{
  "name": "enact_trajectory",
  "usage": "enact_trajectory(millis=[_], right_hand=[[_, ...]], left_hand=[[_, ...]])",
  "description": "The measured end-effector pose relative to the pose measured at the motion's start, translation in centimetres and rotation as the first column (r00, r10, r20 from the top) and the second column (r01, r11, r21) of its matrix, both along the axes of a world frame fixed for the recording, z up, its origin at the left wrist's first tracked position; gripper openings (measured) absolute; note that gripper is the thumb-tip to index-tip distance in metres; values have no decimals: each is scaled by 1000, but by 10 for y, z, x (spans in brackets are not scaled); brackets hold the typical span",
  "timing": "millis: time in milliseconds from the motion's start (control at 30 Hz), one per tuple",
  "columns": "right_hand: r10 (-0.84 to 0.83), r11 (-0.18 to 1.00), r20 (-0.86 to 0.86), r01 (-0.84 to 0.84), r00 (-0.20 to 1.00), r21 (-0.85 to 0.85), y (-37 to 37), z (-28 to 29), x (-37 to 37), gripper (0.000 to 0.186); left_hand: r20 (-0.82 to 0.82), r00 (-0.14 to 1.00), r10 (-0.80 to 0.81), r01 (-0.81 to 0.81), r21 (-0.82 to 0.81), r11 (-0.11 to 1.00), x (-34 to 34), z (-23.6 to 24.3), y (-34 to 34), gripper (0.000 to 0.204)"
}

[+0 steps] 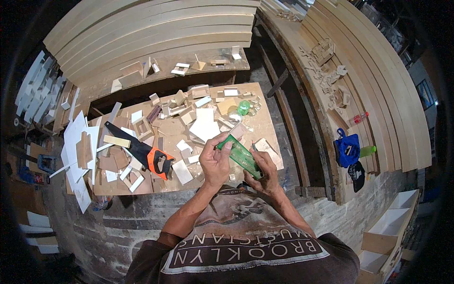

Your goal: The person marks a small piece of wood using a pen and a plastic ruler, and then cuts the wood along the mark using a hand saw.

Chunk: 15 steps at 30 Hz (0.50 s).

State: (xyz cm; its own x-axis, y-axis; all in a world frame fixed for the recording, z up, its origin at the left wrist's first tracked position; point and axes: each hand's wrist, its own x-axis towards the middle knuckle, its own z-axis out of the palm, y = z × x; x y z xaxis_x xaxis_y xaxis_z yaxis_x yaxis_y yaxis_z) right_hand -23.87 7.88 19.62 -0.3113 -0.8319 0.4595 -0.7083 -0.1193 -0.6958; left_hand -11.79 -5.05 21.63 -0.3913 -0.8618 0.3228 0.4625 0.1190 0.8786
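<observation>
A green, see-through plastic piece (242, 156), long and roughly rectangular, is held in front of my chest above the table's near edge. My left hand (216, 161) is closed on its upper left end, the thumb lying on its face. At its lower right end my right hand (266, 171) grips the edge, fingers curled and partly hidden. A thin dark tip shows by the right fingers, too small to name. Just beyond the piece stands a green bottle part (243, 107) among wood offcuts. A handsaw (142, 150) with an orange and black handle lies left of my hands.
The plywood table (265, 102) carries scattered wood blocks and white board pieces (78, 158). Stacked planks (156, 28) rise behind it. On the right, a bench holds wood scraps (326, 52), a blue cloth item (347, 147), a black cap (356, 176) and a red-tinted bottle (358, 118).
</observation>
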Motion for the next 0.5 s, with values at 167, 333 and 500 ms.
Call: enact_trajectory(millis=[167,333,500], right_hand=[[-10,1000,7,10,1000,5,2,1,1,70],[-8,1000,2,8,1000,-1,2,3,2,70],[-7,1000,28,7,1000,8,3,0,4,69]], left_hand=[[-5,1000,-8,8,28,1000,-1,-5,1,24],[27,999,27,-26,-28,999,-1,-9,1,23],[85,996,22,-23,1,1000,0,-10,2,23]])
